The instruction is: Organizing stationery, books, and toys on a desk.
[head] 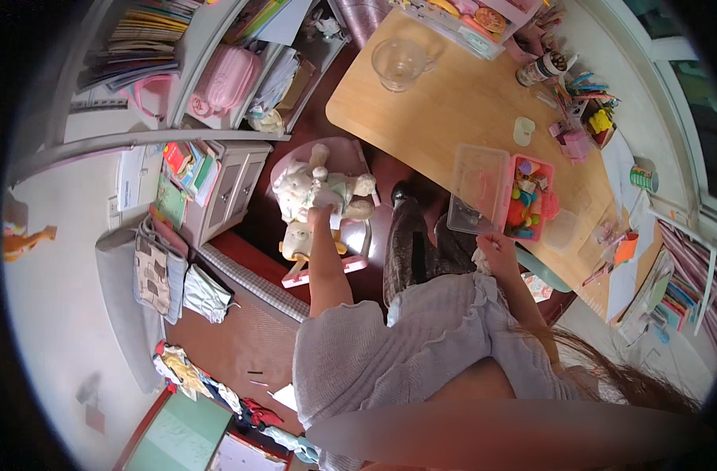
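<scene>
My left hand [321,216] is on the middle of a white plush toy [294,191], with its fingers closed around it and partly hidden. The toy lies on its side over a pink child's chair [288,154], and a white tag [335,220] hangs beside my fingers. A second, cream-coloured plush toy [298,240] sits just below my left forearm. My right hand [499,250] is closed on crumpled white material [481,260] near the desk edge. Close above it is a pink plastic box [551,182] full of small colourful toys [520,206], its clear lid [479,182] folded open.
A wooden desk [435,120] carries a glass cup [401,63], a small pale cup [524,130] and a pen holder [597,118]. Shelves [196,65] with books and a pink case [232,76] stand at upper left. A white cabinet [232,188] and a bed [229,335] are on the left.
</scene>
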`<act>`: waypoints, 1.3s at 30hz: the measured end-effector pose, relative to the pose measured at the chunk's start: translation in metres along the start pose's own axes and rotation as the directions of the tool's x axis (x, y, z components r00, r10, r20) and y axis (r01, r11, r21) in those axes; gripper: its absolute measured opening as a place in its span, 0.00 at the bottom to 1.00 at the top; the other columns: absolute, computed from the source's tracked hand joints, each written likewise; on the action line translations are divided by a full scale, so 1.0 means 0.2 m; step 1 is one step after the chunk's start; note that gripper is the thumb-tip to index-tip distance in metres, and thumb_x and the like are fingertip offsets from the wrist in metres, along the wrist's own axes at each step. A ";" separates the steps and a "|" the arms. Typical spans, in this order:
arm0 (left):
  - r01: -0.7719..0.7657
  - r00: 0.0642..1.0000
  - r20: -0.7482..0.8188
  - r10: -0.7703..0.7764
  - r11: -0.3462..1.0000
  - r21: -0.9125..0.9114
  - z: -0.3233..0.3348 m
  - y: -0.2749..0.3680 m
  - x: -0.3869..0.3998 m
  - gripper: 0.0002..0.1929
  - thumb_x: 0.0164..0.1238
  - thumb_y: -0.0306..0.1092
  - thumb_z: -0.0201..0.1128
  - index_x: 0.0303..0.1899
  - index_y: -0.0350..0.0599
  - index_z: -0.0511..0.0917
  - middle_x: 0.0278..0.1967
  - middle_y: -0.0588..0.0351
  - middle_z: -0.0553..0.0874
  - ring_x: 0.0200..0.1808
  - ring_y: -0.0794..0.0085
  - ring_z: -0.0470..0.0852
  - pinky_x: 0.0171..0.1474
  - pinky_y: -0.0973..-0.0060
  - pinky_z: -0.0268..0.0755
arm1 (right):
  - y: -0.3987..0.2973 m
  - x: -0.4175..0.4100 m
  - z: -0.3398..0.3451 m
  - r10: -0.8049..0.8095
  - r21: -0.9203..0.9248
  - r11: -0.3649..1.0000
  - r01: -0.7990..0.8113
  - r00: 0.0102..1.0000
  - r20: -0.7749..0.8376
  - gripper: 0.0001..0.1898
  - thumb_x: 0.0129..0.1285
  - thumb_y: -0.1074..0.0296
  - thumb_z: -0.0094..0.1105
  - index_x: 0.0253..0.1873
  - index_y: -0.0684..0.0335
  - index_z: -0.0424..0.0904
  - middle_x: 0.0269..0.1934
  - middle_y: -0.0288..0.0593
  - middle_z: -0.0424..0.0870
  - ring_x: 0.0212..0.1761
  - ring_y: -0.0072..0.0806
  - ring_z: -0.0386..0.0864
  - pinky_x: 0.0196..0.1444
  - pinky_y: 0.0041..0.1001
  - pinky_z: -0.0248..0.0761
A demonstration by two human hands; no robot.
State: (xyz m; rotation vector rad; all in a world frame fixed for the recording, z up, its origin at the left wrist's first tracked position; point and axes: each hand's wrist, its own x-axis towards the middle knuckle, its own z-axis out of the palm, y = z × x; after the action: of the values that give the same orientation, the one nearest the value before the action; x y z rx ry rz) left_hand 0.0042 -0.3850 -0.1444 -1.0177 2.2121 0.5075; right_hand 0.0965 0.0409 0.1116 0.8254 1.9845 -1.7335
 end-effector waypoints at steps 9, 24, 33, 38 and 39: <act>-0.185 0.981 -0.061 0.185 0.785 -0.591 -0.08 0.14 -0.20 0.12 0.50 0.31 0.57 0.35 0.35 0.79 0.39 0.47 0.81 0.33 0.63 0.80 0.39 0.72 0.73 | -0.02 0.06 0.12 -0.044 0.022 0.999 0.045 0.999 -0.015 0.09 0.57 0.65 0.61 0.30 0.65 0.76 0.26 0.32 0.76 0.27 0.15 0.71 0.29 0.19 0.64; -0.455 0.011 0.027 1.000 0.029 -0.890 0.13 1.13 -1.80 0.23 0.66 0.43 0.41 0.55 0.35 0.67 0.61 0.46 0.62 0.66 0.58 0.57 0.66 0.65 0.49 | -0.24 0.05 -0.08 -0.686 0.357 0.651 0.670 0.720 -0.101 0.32 0.52 0.52 0.66 0.57 0.63 0.64 0.48 0.37 0.70 0.52 0.24 0.68 0.54 0.27 0.63; -0.920 0.196 0.377 0.905 0.303 -0.249 -0.03 1.60 -1.84 0.29 0.72 0.52 0.35 0.60 0.36 0.63 0.66 0.44 0.58 0.69 0.60 0.53 0.69 0.66 0.43 | -0.12 0.03 -0.48 -0.168 0.720 0.635 0.280 0.960 -0.224 0.14 0.59 0.77 0.54 0.50 0.60 0.71 0.42 0.36 0.75 0.41 0.20 0.73 0.43 0.22 0.69; -0.243 0.595 -0.065 0.801 0.103 -0.964 -0.34 1.95 -1.38 0.33 0.69 0.50 0.44 0.69 0.44 0.45 0.70 0.50 0.47 0.72 0.64 0.43 0.69 0.64 0.37 | 0.07 0.01 -0.71 -0.233 0.493 0.778 0.390 0.907 -0.350 0.13 0.58 0.79 0.54 0.48 0.60 0.70 0.36 0.36 0.77 0.35 0.22 0.76 0.35 0.23 0.73; -0.254 0.572 -0.070 0.818 0.095 -0.963 -0.39 2.03 -1.30 0.33 0.69 0.50 0.44 0.69 0.44 0.45 0.70 0.50 0.47 0.72 0.64 0.43 0.69 0.64 0.37 | 0.10 0.01 -0.74 -0.234 0.498 0.774 0.392 0.907 -0.350 0.13 0.58 0.79 0.54 0.48 0.60 0.70 0.36 0.36 0.77 0.35 0.22 0.76 0.35 0.23 0.73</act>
State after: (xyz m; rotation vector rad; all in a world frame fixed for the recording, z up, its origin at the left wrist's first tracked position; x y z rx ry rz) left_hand -0.2135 -0.0390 0.1216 -0.2065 1.5669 2.3587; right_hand 0.1220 0.1883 0.1203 0.9917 1.8682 -2.6092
